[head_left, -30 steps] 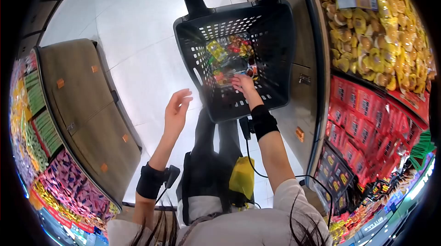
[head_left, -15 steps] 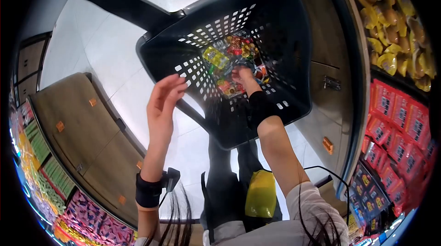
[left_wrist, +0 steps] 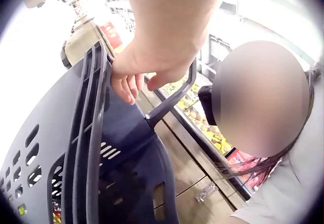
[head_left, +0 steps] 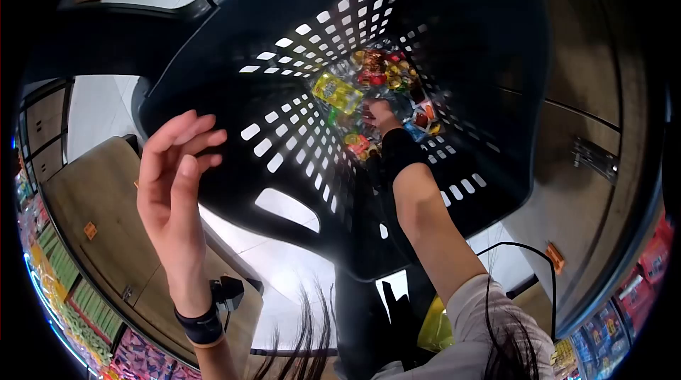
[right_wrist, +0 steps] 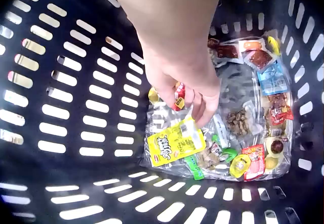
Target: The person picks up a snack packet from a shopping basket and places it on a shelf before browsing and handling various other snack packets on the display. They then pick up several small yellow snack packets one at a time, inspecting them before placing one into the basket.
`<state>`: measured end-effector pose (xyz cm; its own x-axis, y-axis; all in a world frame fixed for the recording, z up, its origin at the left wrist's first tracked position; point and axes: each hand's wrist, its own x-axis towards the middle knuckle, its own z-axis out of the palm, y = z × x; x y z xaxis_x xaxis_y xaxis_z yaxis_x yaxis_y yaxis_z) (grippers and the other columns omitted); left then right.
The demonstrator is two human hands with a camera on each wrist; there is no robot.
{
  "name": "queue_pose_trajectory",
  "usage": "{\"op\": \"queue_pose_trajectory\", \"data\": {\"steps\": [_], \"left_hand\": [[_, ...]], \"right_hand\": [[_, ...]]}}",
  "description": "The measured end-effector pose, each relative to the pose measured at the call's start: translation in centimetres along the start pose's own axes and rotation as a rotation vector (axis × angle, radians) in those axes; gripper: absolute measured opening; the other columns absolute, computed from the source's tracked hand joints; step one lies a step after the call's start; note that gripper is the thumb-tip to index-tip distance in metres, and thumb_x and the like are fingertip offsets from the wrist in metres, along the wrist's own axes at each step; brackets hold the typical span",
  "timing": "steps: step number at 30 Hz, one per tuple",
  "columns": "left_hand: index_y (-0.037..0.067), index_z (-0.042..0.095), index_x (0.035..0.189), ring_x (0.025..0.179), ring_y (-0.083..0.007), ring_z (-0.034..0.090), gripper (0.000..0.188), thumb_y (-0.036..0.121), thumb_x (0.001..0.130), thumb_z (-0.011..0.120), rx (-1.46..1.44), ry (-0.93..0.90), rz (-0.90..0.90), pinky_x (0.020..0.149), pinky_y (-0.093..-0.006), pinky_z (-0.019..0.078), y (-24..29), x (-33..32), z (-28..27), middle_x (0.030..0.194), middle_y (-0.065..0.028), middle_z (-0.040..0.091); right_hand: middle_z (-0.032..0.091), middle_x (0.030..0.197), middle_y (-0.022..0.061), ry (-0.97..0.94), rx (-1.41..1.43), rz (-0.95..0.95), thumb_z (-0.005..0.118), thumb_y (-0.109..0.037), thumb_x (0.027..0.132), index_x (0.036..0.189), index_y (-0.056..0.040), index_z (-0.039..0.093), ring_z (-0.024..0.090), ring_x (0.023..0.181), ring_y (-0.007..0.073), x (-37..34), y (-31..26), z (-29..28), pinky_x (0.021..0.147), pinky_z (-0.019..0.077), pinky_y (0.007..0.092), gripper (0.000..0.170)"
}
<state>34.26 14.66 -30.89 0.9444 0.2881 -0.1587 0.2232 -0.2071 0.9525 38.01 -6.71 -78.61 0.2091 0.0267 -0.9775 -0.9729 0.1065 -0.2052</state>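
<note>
Head view, left to right. A wooden cabinet (head_left: 106, 203) stood at the left. Next to it the left hand (head_left: 177, 181) was raised, its fingers loosely bent and the thumb apart from them, with nothing in its hold; whether it touched the basket (head_left: 468, 47) could not be told. The dark basket, with slotted walls, occupied the centre, its mouth facing up toward the person and its walls narrowing to the base. On the base lay a yellow packet (head_left: 337, 93), its long axis running from upper left to lower right. Just beside it the right hand (head_left: 381, 112) reached down into the basket. Farther right, a second wooden cabinet (head_left: 582, 82) bore a metal latch (head_left: 596, 159).

Right wrist view, left to right. The yellow packet lay printed face up, its long axis crosswise and its lettering climbing to the right. Above it, the right hand's fingers were bent, pinching a small red packet (right_wrist: 179, 96) against the thumb; this packet's long axis stood nearly upright. Right of the hand lay a flat red packet (right_wrist: 254, 162), slightly tilted, and, at the far side, a blue packet (right_wrist: 273, 79).
</note>
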Motion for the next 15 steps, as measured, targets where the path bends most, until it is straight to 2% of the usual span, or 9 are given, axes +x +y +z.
{"op": "queue_pose_trajectory", "data": {"steps": [10, 13, 15], "left_hand": [[-0.006, 0.043, 0.116, 0.096, -0.0200, 0.056, 0.036, 0.005, 0.084, 0.052, 0.086, -0.075, 0.007, 0.077, -0.0245, 0.0425, -2.1, 1.4, 2.4, 0.111, -0.0177, 0.053], [-0.005, 0.043, 0.118, 0.096, -0.0206, 0.056, 0.035, 0.010, 0.086, 0.047, 0.190, -0.091, 0.038, 0.076, -0.0259, 0.0420, -1.9, 1.6, 2.7, 0.112, -0.0167, 0.053], [-0.005, 0.043, 0.118, 0.096, -0.0206, 0.056, 0.035, 0.009, 0.086, 0.047, 0.147, -0.094, 0.039, 0.076, -0.0259, 0.0419, -2.1, 1.6, 2.8, 0.112, -0.0166, 0.053]], "right_hand": [[0.052, 0.063, 0.0042, -0.054, -0.041, -0.100, 0.060, -0.017, 0.077, 0.074, -0.0068, 0.053, 0.050, 0.053, 0.0165, 4.0, 2.1, 2.5, 0.047, 0.0413, 0.0340, 0.013], [0.051, 0.060, 0.0051, -0.064, -0.069, -0.133, 0.061, -0.017, 0.076, 0.071, -0.0057, 0.053, 0.049, 0.049, 0.0168, 4.1, 2.1, 3.1, 0.044, 0.0397, 0.0333, 0.014], [0.051, 0.058, 0.0056, -0.068, -0.093, -0.158, 0.061, -0.016, 0.075, 0.069, -0.0050, 0.052, 0.048, 0.046, 0.0171, 3.8, 1.9, 3.4, 0.042, 0.0387, 0.0329, 0.015]]}}
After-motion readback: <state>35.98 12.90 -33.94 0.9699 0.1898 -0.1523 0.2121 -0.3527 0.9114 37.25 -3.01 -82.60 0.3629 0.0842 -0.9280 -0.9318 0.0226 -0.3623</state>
